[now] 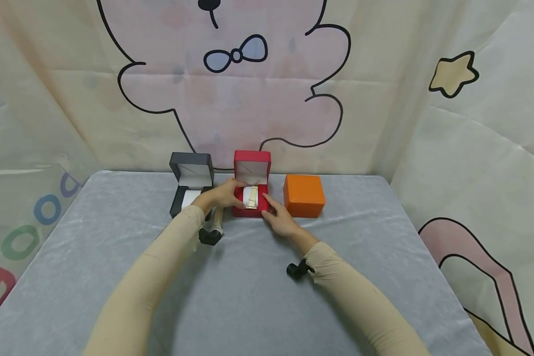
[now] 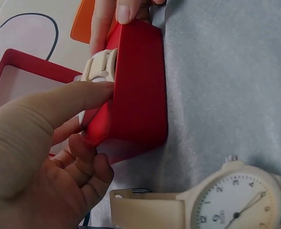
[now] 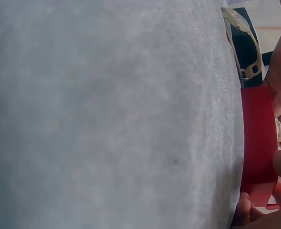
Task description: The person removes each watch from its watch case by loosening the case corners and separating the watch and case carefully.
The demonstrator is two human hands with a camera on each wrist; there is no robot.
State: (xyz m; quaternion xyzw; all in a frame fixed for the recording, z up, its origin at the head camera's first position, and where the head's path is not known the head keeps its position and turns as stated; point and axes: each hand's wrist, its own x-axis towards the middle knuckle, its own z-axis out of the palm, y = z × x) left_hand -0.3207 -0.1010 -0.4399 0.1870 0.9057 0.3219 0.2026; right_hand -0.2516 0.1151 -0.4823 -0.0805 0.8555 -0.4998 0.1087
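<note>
Long sleeves of pale beige are worn here: the left sleeve (image 1: pixel 160 277) is lightly creased, the right sleeve (image 1: pixel 365 301) is gathered into wrinkles at its cuff. A small, rounded black device (image 1: pixel 299 270) is fixed there, a second black device (image 1: pixel 210 236) is spotted by the left cuff, and the hands (image 1: pixel 281 221) are left bare.

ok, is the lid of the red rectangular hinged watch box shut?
No, the head view shows the red box with its pale-lined lid raised and the cream watch strap exposed.
</note>
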